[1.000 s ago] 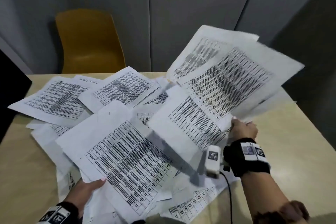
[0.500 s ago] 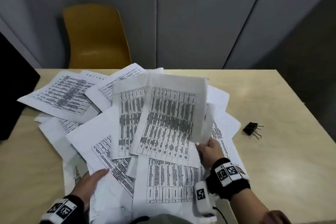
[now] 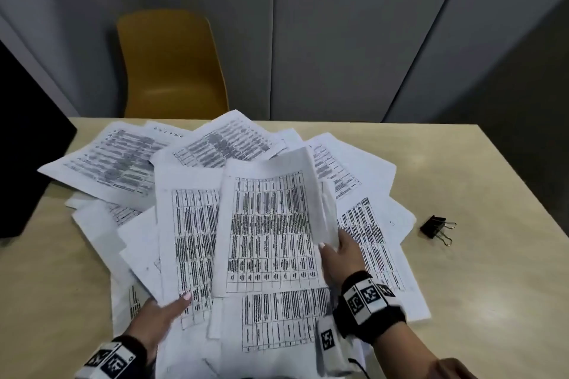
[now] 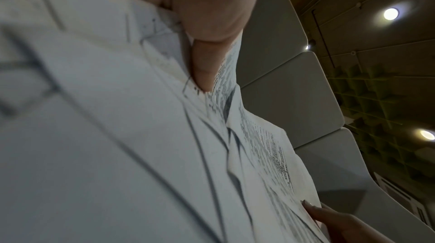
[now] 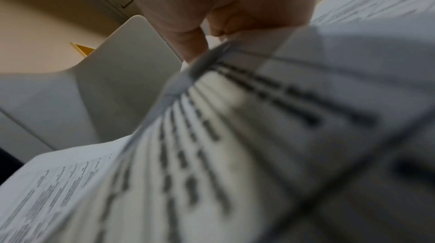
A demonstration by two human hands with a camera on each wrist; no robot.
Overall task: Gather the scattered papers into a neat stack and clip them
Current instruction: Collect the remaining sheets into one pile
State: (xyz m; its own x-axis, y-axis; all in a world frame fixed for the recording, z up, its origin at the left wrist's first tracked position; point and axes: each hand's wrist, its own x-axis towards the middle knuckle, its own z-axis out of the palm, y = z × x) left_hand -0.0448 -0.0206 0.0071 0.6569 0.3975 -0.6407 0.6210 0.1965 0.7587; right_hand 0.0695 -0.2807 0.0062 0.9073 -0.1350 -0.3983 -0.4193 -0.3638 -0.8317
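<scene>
Several printed sheets (image 3: 123,160) lie fanned across the beige table (image 3: 480,163). My right hand (image 3: 334,251) grips the right edge of a small bundle of sheets (image 3: 271,224) held over the middle of the pile, thumb on top. At the pile's near left my left hand (image 3: 172,308) pinches the lower edge of another sheet (image 3: 187,224), thumb above and fingers hidden beneath. In the left wrist view that thumb (image 4: 202,64) presses on the papers (image 4: 117,135). The right wrist view shows blurred print (image 5: 235,135) under my fingers (image 5: 190,42). A black binder clip (image 3: 434,226) rests on the table to the right, apart from the papers.
A yellow chair (image 3: 172,64) stands behind the table's far edge against grey wall panels. A dark object (image 3: 27,138) overlaps the table's left side. Bare tabletop shows around the clip and at the near left.
My right hand has swung the raised sheets from the upper right down over the middle of the pile. My left hand has taken hold of a sheet's lower edge. The clip came into view.
</scene>
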